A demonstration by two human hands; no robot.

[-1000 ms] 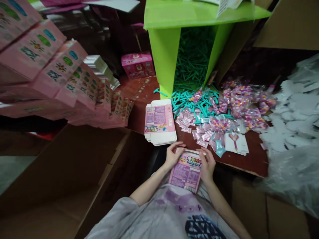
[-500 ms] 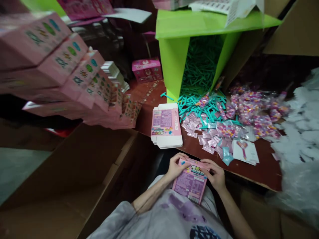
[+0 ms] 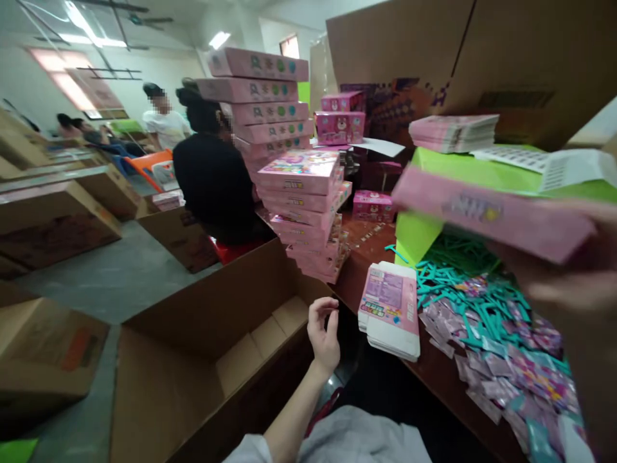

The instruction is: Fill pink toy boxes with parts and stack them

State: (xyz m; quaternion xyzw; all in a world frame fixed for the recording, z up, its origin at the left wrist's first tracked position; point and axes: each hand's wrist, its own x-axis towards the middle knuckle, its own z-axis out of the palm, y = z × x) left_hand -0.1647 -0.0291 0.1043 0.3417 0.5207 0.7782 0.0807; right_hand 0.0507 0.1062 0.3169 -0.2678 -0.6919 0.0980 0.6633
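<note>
Workroom with cartons on a grey floor; other people sit well beyond my hands, backs turned.

Right hand (image 3: 573, 270): raised close to the camera, blurred, gripping a pink box (image 3: 486, 215) by its right end. The box's long axis runs left to right, tilting down toward the right; its free end points toward the tall stack of pink boxes (image 3: 299, 186).

Left hand (image 3: 324, 334): empty, fingers loosely curled and apart, hovering over the near corner of the open carton (image 3: 202, 347) (low and well left of the held box, not touching it).

Between the hands, on the brown table (image 3: 434, 379): a pile of flat box blanks (image 3: 389, 308). Under the right hand: teal sticks (image 3: 457, 296) and pink sachets (image 3: 511, 373). Behind the held box: a green bin (image 3: 482, 170).
</note>
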